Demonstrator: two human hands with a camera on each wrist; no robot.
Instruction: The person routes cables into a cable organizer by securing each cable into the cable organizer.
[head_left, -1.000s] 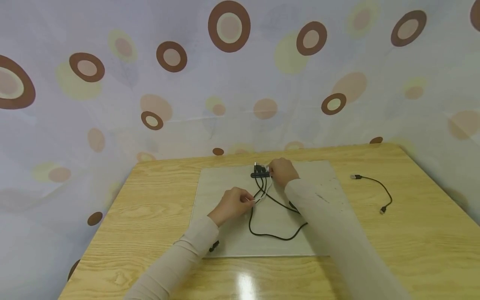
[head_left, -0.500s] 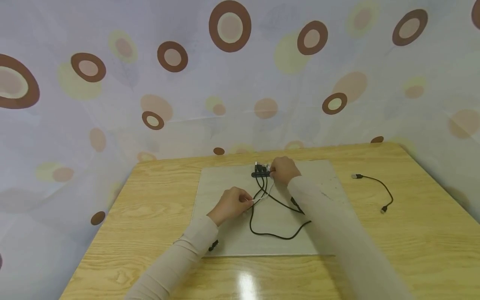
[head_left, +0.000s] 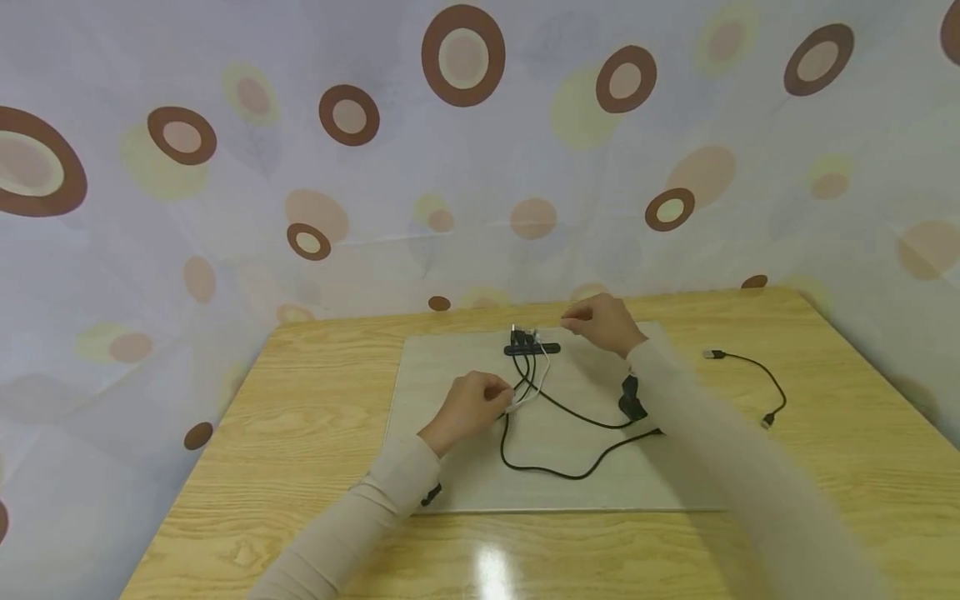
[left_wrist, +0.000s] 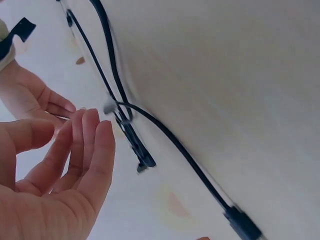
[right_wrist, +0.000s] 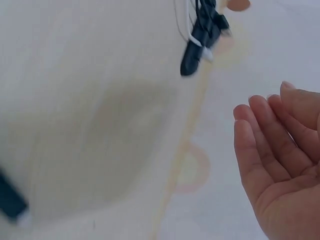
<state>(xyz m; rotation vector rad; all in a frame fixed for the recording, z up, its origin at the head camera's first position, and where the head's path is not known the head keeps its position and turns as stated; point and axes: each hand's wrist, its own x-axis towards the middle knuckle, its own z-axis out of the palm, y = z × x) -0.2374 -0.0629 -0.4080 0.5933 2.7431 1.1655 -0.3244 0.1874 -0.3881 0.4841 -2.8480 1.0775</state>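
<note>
A black cable holder strip [head_left: 551, 348] lies near the back of the pale board [head_left: 465, 492], with several black cables [head_left: 573, 411] and a white cable [head_left: 548, 362] running through it. My left hand [head_left: 467, 407] hovers over the board, its fingertips close to the free end of the white cable. In the left wrist view, thumb and fingers are apart and the black USB plug [left_wrist: 242, 222] lies off to the side. My right hand [head_left: 606, 323] is raised to the right of the strip, fingers gently curved with nothing in them. The right wrist view shows the white plug [right_wrist: 207, 54] beside the strip.
Right of the board, a short black USB cable [head_left: 768, 379] lies on the wooden table [head_left: 825, 492]. Dark connectors show near my right sleeve [head_left: 632, 400] and by my left cuff [head_left: 405, 467]. A patterned sheet [head_left: 480, 150] hangs behind the table.
My right hand has let go of the white cable at the strip and moved up and right. The left fingers have released its other end, staying nearly in place.
</note>
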